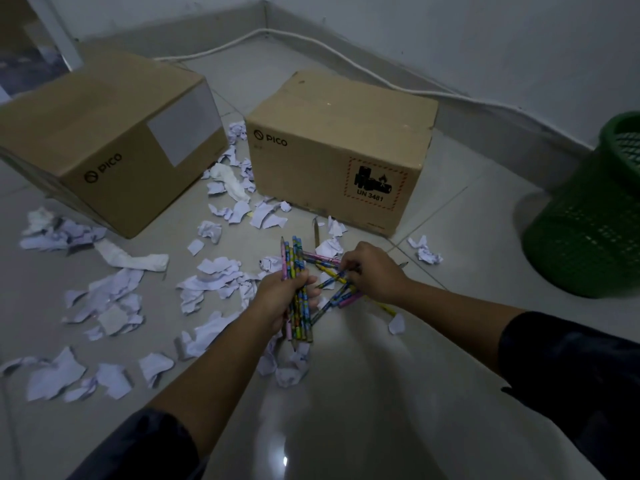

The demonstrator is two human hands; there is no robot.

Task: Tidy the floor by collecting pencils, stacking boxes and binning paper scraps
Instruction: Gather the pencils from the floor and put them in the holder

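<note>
My left hand (pixel 281 295) grips a bundle of patterned pencils (pixel 293 258), their ends sticking out above and below the fist. My right hand (pixel 372 271) is down on the floor, fingers closed over several loose pencils (pixel 334 299) that lie crossed under it. One more pencil (pixel 316 232) lies alone near the right box. Two brown PICO cardboard boxes stand side by side on the floor: the left box (pixel 104 140) and the right box (pixel 341 147). Torn white paper scraps (pixel 214 277) are strewn across the tiles, mostly left of my hands.
A green mesh waste bin (pixel 595 216) stands at the right by the wall. A white cable (pixel 346 60) runs along the skirting in the corner. More scraps (pixel 425 251) lie near the right box and between the two boxes.
</note>
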